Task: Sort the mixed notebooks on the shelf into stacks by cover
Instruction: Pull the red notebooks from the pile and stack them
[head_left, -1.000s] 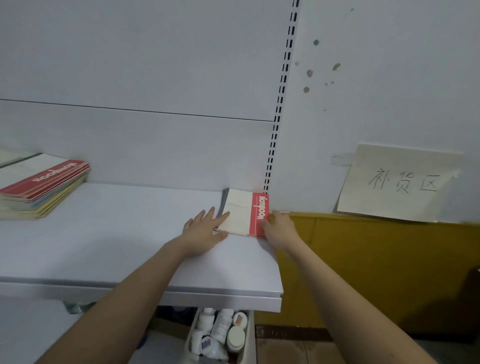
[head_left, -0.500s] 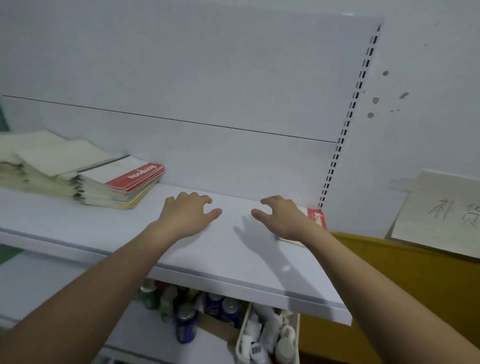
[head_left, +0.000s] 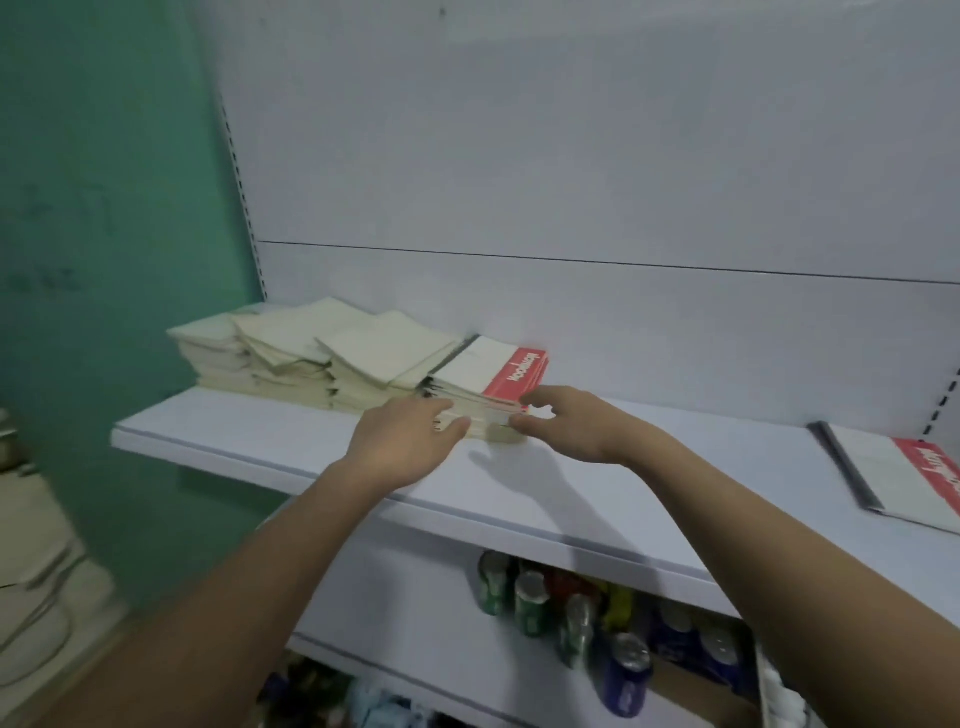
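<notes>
Hands (head_left: 467, 431) at red-banded notebook stack (head_left: 488, 384), "Notebook" lettering, shelf (head_left: 260, 441)

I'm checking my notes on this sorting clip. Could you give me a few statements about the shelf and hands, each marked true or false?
1. Both hands are at the red-banded stack. True.
2. A single red-banded notebook lies apart at the shelf's right end. True.
3. The cream notebooks sit right of the red-banded stack. False: they sit to its left.
4. The right hand holds a drink can. False: the cans stand below the shelf.
5. The left hand is at the stack's front edge. True.
</notes>
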